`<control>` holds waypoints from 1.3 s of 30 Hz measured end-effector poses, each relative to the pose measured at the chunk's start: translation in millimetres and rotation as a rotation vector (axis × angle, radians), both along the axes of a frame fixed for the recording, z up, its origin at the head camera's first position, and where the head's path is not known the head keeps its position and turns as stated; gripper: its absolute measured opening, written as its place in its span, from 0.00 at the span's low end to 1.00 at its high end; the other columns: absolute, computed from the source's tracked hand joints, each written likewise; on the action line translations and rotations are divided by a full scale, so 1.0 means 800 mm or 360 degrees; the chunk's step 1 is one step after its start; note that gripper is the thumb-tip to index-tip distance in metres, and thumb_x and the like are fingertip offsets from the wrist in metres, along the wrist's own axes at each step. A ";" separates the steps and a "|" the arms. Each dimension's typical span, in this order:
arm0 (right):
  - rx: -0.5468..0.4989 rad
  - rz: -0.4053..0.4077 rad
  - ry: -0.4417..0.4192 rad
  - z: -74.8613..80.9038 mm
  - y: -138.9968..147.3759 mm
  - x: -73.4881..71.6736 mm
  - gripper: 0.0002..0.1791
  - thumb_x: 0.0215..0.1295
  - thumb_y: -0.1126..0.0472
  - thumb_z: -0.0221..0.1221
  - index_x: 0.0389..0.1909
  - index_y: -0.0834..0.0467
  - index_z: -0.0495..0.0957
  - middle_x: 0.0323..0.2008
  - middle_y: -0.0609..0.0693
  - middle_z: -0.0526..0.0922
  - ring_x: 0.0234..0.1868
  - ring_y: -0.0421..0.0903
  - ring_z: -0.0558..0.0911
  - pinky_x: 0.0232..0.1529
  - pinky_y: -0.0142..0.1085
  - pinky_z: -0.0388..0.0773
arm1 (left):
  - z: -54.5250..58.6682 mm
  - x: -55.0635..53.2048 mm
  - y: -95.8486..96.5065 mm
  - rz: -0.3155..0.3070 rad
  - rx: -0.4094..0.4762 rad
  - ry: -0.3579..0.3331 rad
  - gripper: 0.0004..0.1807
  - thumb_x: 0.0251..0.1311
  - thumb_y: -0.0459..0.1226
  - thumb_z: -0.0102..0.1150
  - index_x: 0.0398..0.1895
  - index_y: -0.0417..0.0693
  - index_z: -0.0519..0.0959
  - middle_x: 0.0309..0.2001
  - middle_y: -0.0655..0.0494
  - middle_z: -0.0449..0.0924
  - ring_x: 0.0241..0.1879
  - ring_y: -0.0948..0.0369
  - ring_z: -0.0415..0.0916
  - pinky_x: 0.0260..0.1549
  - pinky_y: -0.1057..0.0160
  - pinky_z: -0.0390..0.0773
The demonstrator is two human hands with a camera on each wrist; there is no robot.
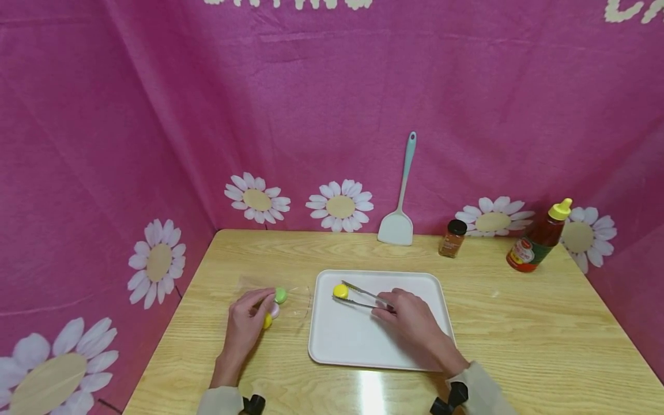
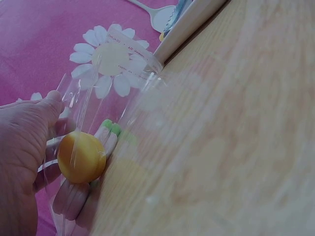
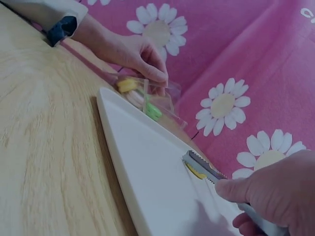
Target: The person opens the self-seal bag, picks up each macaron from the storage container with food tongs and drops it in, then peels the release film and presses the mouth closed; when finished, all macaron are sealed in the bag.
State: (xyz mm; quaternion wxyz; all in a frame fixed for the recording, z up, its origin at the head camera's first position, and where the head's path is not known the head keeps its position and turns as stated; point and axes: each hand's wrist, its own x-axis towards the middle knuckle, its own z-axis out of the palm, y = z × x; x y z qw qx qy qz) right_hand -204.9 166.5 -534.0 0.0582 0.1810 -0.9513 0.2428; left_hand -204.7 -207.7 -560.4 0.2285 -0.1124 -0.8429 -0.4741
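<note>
Curled around a pair of metal tongs (image 3: 201, 164), fingers of the right hand (image 1: 412, 317) guide the slightly parted tips to either side of a yellow macaron (image 1: 340, 291) on a white tray (image 1: 358, 346) — whether the tips press it, the views cannot tell. The left hand (image 1: 246, 323), thumb and fingers drawn together, pinches a clear bag (image 1: 297, 309) beside the tray; green (image 1: 280, 295), lilac and yellow pieces show inside. Beyond — a spatula (image 1: 396, 227) against the daisy-print cloth (image 1: 311, 104), a black-lidded jar (image 1: 451, 245) and a yellow-capped bottle (image 1: 534, 242) on the wooden table (image 1: 519, 334).
</note>
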 end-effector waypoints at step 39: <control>-0.0348 0.0279 -0.0194 0.001 -0.021 -0.005 0.04 0.68 0.54 0.69 0.40 0.47 0.88 0.27 0.40 0.70 0.29 0.36 0.68 0.31 0.29 0.67 | -0.001 -0.003 -0.002 -0.0033 0.0009 0.0057 0.10 0.67 0.31 0.69 0.49 0.43 0.89 0.48 0.53 0.90 0.44 0.60 0.85 0.35 0.77 0.80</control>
